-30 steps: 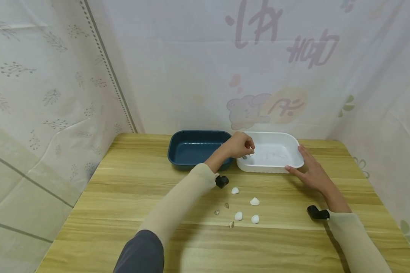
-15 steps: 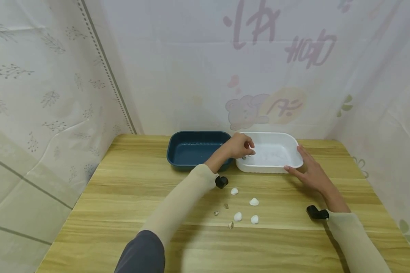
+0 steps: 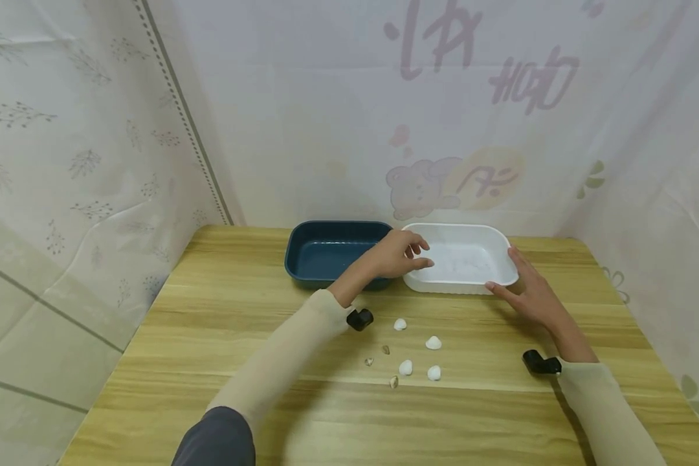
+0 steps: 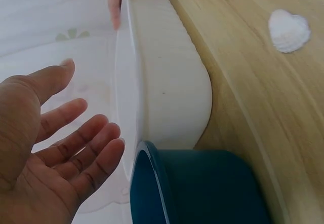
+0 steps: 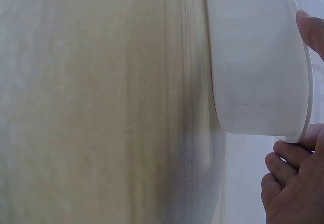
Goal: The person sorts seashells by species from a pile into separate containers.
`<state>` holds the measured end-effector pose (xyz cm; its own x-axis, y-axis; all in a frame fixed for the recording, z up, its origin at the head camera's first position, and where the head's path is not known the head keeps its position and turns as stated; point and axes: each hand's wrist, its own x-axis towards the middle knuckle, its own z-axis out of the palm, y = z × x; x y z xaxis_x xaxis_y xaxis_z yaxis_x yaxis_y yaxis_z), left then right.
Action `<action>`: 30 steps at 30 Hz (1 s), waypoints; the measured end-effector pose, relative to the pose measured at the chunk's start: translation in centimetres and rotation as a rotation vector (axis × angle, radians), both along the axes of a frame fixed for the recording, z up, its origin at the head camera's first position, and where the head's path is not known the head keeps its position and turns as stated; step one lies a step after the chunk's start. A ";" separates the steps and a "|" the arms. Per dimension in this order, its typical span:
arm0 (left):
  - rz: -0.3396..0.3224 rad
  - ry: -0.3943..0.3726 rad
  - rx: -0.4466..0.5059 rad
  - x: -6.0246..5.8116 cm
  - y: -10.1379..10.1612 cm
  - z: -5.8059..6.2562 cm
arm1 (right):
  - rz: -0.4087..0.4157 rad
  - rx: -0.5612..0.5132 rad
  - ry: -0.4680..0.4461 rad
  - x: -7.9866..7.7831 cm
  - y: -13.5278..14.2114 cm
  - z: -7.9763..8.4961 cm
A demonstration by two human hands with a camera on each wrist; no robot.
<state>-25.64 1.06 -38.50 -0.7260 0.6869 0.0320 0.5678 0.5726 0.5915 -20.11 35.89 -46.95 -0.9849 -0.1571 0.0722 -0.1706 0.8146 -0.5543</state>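
My left hand (image 3: 397, 254) hovers over the left end of the white tray (image 3: 445, 287), its fingers apart and nothing between them. The left wrist view shows that empty palm and the loosely spread fingers (image 4: 83, 140) beside the tray's rim. My right hand (image 3: 530, 298) holds the tray's right front corner, thumb on the front rim and fingers along the right side. Several white seashells, among them one ridged shell (image 3: 433, 343), lie on the table in front. Three smaller brownish shells, one of them a mottled shell (image 3: 393, 382), lie near them. My left hand hides part of the tray's inside.
A dark blue tray (image 3: 311, 282) stands left of the white one, close against it. Both are near the back edge of the wooden table (image 3: 210, 310). A printed cloth (image 3: 303, 129) hangs behind. Black wrist cameras sit at both cuffs, such as the left camera (image 3: 360, 319).
My left hand has drawn back slightly left and its fingers have spread from a pinch. A small whitish thing seen at its fingertips earlier no longer shows. My right hand stays on the white tray.
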 end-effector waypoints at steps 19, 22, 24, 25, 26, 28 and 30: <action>-0.013 0.041 0.058 4.8 -4.3 -0.2 | 0.003 0.010 0.000 -0.2 -0.1 0.0; 0.004 0.035 0.074 5.7 -5.0 -0.3 | -0.002 0.010 -0.003 -0.2 0.0 0.0; 0.020 0.034 0.076 6.3 -5.3 -0.4 | -0.003 0.010 -0.009 -0.2 -0.1 0.0; 0.028 0.031 0.080 6.5 -5.5 -0.5 | -0.003 0.011 -0.011 -0.2 -0.1 -0.1; 0.036 0.025 0.084 6.8 -5.7 -0.6 | -0.002 0.013 -0.011 -0.2 -0.1 -0.1; 0.052 0.014 0.093 7.2 -6.1 -0.8 | 0.002 0.012 -0.010 -0.2 -0.1 0.0; 0.066 -0.005 0.116 7.7 -6.5 -1.1 | 0.005 0.014 -0.009 -0.1 -0.1 0.0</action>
